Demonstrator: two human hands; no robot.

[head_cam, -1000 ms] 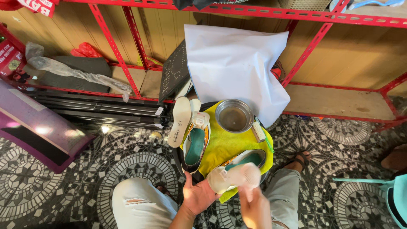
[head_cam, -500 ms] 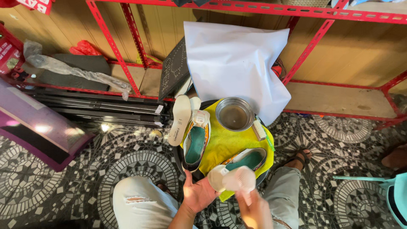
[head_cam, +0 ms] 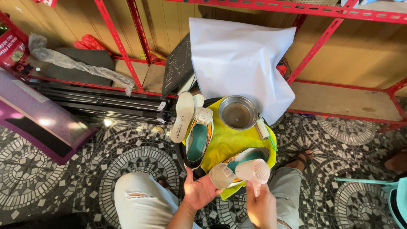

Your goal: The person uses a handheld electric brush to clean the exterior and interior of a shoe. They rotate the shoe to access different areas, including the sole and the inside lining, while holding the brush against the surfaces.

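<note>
Head view: left hand [head_cam: 198, 191] curled round a clear round lid [head_cam: 221, 175], right hand [head_cam: 262, 207] gripping a white holed cup [head_cam: 253, 171], both just over 1 teal shoe [head_cam: 248, 156] on yellow cloth [head_cam: 224, 142]; steel bowl [head_cam: 238, 113] farther back

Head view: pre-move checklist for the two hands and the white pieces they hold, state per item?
1. Left hand grips the pale, translucent rounded insole piece: ok.
2. Right hand holds the white perforated insole piece by its lower end: ok.
3. The two pieces sit apart or touching: cannot tell, their edges overlap in this view.
4. Teal-lined shoe lies on the yellow cloth, opening up: ok.
5. Round metal bowl stands upright on the cloth, clear of both hands: ok.
6. Second teal-lined shoe fully visible: not ok, the held pieces cover part of it.
</note>
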